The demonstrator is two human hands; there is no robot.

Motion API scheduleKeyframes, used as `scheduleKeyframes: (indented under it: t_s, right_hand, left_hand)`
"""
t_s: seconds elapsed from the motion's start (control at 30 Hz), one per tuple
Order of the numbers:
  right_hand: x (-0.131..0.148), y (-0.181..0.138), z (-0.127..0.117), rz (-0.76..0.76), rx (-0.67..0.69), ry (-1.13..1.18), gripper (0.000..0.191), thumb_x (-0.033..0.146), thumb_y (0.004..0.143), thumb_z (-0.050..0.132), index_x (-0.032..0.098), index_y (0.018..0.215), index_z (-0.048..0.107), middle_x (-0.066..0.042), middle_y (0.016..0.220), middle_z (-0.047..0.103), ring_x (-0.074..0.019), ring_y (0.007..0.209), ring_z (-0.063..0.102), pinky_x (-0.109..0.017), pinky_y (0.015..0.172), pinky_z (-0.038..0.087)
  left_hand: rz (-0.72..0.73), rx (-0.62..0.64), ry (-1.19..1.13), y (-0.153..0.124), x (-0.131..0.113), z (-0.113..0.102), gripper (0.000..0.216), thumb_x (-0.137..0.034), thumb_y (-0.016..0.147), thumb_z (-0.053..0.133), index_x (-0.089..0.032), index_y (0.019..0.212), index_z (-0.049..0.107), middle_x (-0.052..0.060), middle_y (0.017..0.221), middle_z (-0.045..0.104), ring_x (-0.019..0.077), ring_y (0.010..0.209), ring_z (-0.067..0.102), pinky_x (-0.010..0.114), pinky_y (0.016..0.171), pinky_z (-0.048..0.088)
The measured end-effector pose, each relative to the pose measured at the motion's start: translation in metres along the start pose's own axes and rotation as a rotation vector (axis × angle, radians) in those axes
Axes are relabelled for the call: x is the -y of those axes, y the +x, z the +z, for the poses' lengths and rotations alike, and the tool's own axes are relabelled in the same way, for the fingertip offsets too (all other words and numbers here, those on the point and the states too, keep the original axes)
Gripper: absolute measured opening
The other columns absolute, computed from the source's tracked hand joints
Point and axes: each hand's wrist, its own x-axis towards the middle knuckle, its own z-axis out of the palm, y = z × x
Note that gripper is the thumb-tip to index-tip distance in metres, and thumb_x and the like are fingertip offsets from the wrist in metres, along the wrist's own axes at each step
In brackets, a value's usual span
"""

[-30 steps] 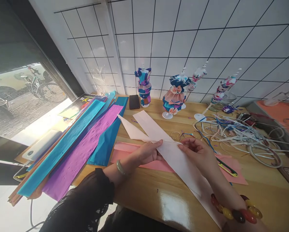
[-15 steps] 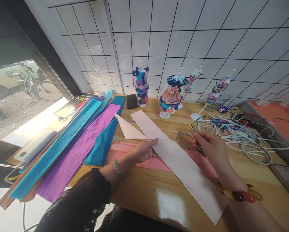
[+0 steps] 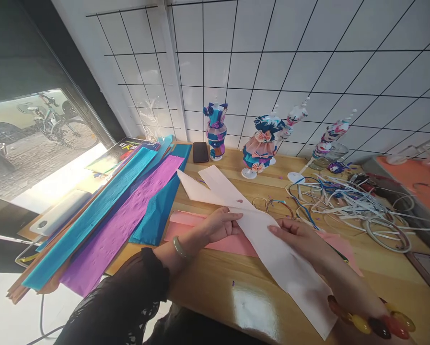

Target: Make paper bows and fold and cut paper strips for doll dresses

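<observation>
A long pale pink paper strip [image 3: 220, 184] runs slantwise across the table, with a folded, pointed flap [image 3: 196, 189] at its far left. My left hand [image 3: 224, 225] pinches the strip near its middle, thumb on top and fingers beneath. Farther right, my right hand [image 3: 294, 237] grips the same strip, with the thumb on its upper face and the other fingers partly hidden. Under both hands lies a deeper pink paper sheet [image 3: 186, 218], mostly covered. A thin dark green item [image 3: 339, 251] shows beside my right wrist; its kind is unclear.
Blue paper [image 3: 128, 167] and purple paper [image 3: 128, 220] are stacked at left beside a white device [image 3: 58, 211]. A black phone [image 3: 201, 152] and dress-form figures in paper dresses [image 3: 260, 143] stand along the wall. Tangled white strips [image 3: 344, 196] lie at right.
My right hand has come down and left from beside the thin wires onto the paper strip and now grips it. The strip bends more. The view has shifted slightly.
</observation>
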Motion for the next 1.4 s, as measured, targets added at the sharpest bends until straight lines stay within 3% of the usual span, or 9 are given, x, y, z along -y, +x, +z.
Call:
scheduleKeyframes:
  t_s: [0.13, 0.27, 0.37, 0.5, 0.67, 0.93, 1.17, 1.27, 1.4]
  right_hand:
    - [-0.006, -0.015, -0.006, 0.140, 0.025, 0.093, 0.030, 0.052, 0.069, 0.063, 0.023, 0.076, 0.064, 0.001, 0.066, 0.064, -0.0128, 0.050, 0.055, -0.023, 0.046, 0.040]
    - [-0.022, -0.023, -0.015, 0.211, 0.028, 0.070, 0.032, 0.054, 0.068, 0.062, 0.022, 0.074, 0.065, -0.001, 0.066, 0.065, -0.0146, 0.051, 0.056, -0.025, 0.046, 0.041]
    - [-0.035, -0.027, -0.023, 0.217, 0.019, 0.062, 0.032, 0.053, 0.069, 0.063, 0.024, 0.081, 0.066, -0.002, 0.070, 0.066, -0.0162, 0.057, 0.058, -0.025, 0.049, 0.043]
    - [-0.045, -0.038, -0.025, 0.214, 0.020, 0.056, 0.031, 0.055, 0.071, 0.060, 0.025, 0.079, 0.063, -0.001, 0.069, 0.065, -0.0161, 0.055, 0.057, -0.026, 0.050, 0.043]
    - [-0.049, -0.050, -0.015, 0.201, -0.011, 0.004, 0.040, 0.061, 0.069, 0.057, 0.022, 0.078, 0.063, -0.002, 0.067, 0.063, -0.0166, 0.053, 0.056, -0.026, 0.049, 0.043]
    - [-0.060, -0.055, -0.011, 0.186, 0.002, -0.007, 0.037, 0.057, 0.063, 0.065, 0.021, 0.073, 0.064, -0.001, 0.068, 0.063, -0.0145, 0.053, 0.055, -0.025, 0.048, 0.044]
    - [-0.066, -0.057, -0.018, 0.168, -0.022, -0.057, 0.037, 0.052, 0.062, 0.068, 0.020, 0.082, 0.068, -0.003, 0.072, 0.067, -0.0178, 0.058, 0.060, -0.027, 0.050, 0.047]
    - [-0.067, -0.055, -0.027, 0.113, -0.084, -0.135, 0.032, 0.049, 0.067, 0.065, 0.021, 0.083, 0.070, -0.005, 0.083, 0.070, -0.0212, 0.071, 0.063, -0.029, 0.059, 0.049]
    - [-0.068, -0.047, -0.039, 0.023, -0.330, -0.327, 0.031, 0.048, 0.072, 0.059, 0.024, 0.088, 0.070, -0.006, 0.103, 0.070, -0.0259, 0.088, 0.064, -0.036, 0.076, 0.050]
  left_hand:
    - [0.146, -0.101, -0.082, 0.002, -0.006, -0.002, 0.035, -0.012, 0.075, 0.063, -0.017, 0.109, 0.058, 0.010, 0.113, 0.064, 0.0179, 0.100, 0.062, 0.033, 0.089, 0.047]
    - [0.198, -0.168, -0.112, 0.003, -0.011, -0.002, 0.023, -0.012, 0.072, 0.063, -0.014, 0.095, 0.064, 0.009, 0.105, 0.067, 0.0190, 0.097, 0.061, 0.032, 0.088, 0.046]
    - [0.202, -0.135, -0.119, 0.002, -0.013, -0.002, 0.025, -0.012, 0.070, 0.066, -0.013, 0.095, 0.065, 0.009, 0.096, 0.069, 0.0203, 0.094, 0.062, 0.035, 0.089, 0.045]
    - [0.238, -0.084, -0.073, 0.000, -0.015, -0.003, 0.031, -0.014, 0.072, 0.067, -0.013, 0.102, 0.064, 0.010, 0.103, 0.068, 0.0228, 0.096, 0.062, 0.040, 0.091, 0.045]
    - [0.243, -0.146, -0.050, 0.002, -0.017, -0.008, 0.036, -0.023, 0.074, 0.068, -0.015, 0.108, 0.061, 0.010, 0.106, 0.066, 0.0224, 0.096, 0.062, 0.039, 0.090, 0.046]
    - [0.274, -0.301, -0.063, 0.006, -0.027, -0.017, 0.031, -0.019, 0.070, 0.068, -0.013, 0.100, 0.064, 0.007, 0.096, 0.069, 0.0186, 0.086, 0.064, 0.031, 0.084, 0.048]
    - [0.288, -0.296, -0.087, 0.007, -0.036, -0.021, 0.028, -0.014, 0.070, 0.061, -0.010, 0.098, 0.065, 0.007, 0.093, 0.070, 0.0176, 0.084, 0.064, 0.030, 0.085, 0.047]
    - [0.328, -0.277, -0.057, 0.008, -0.037, -0.024, 0.034, -0.013, 0.070, 0.062, -0.011, 0.103, 0.063, 0.008, 0.099, 0.069, 0.0191, 0.089, 0.064, 0.032, 0.089, 0.046]
    - [0.342, -0.295, -0.002, 0.008, -0.035, -0.026, 0.038, -0.011, 0.067, 0.065, -0.011, 0.105, 0.062, 0.010, 0.104, 0.067, 0.0218, 0.093, 0.063, 0.035, 0.089, 0.046]
